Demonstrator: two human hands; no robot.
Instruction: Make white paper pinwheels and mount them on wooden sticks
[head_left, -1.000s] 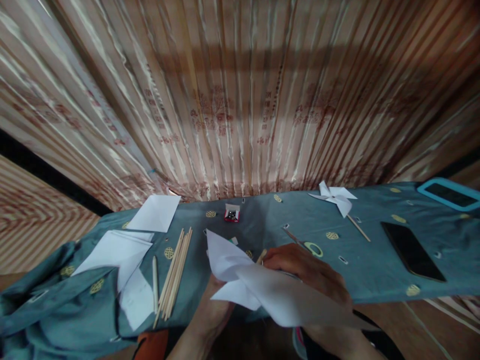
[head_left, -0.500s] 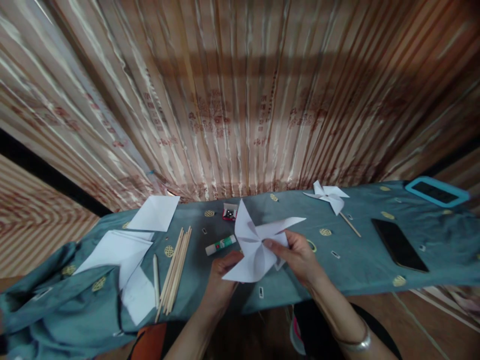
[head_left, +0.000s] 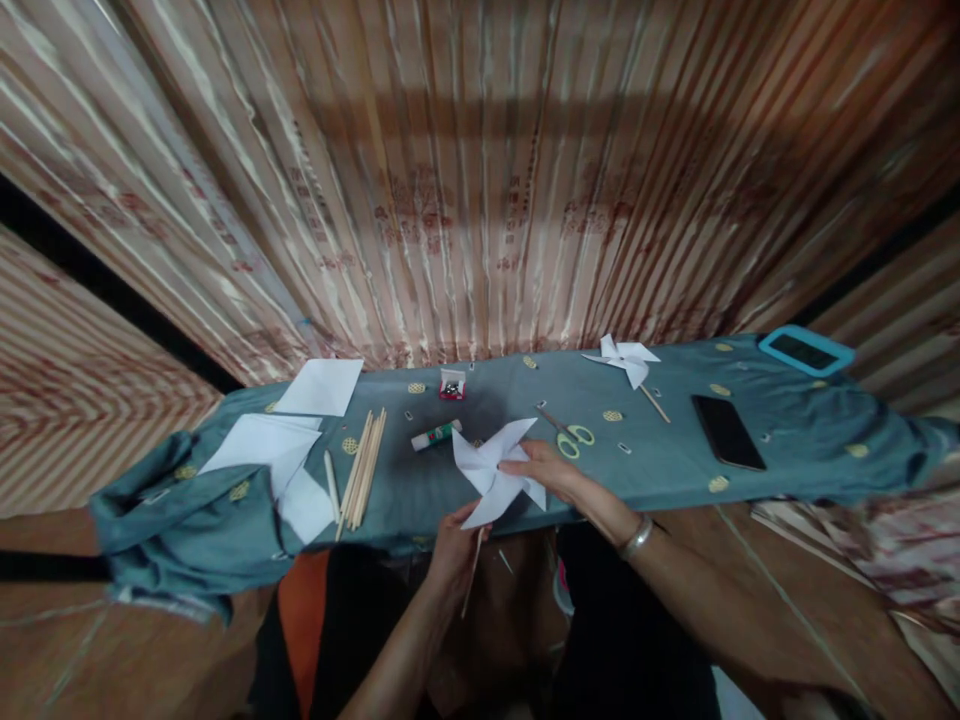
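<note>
A white paper pinwheel (head_left: 487, 480) is held over the table's front edge, its blades facing up. My left hand (head_left: 452, 548) is closed beneath its lower blade, at a thin wooden stick (head_left: 472, 572) that hangs down below; part of that grip is hidden. My right hand (head_left: 550, 468) is closed on the pinwheel, thumb pressed at the centre and the other fingers behind the paper. A glue stick (head_left: 436, 436) lies just beyond the pinwheel on the left. Scissors (head_left: 572, 438) with green-yellow handles lie beyond my right hand.
On the green tablecloth (head_left: 517, 385) lie a small red box of pins (head_left: 452, 386), a bundle of wooden sticks (head_left: 364, 470), a white pencil-like stick (head_left: 331, 485) and white paper sheets (head_left: 322, 388). Rightward are another pinwheel (head_left: 624, 358), a black phone (head_left: 726, 432) and a blue-framed device (head_left: 806, 350).
The view has shifted, showing more below the table. Both hands have turned the pinwheel, and its stick now shows beneath my left hand. The scissors, mostly hidden before, are in plain sight.
</note>
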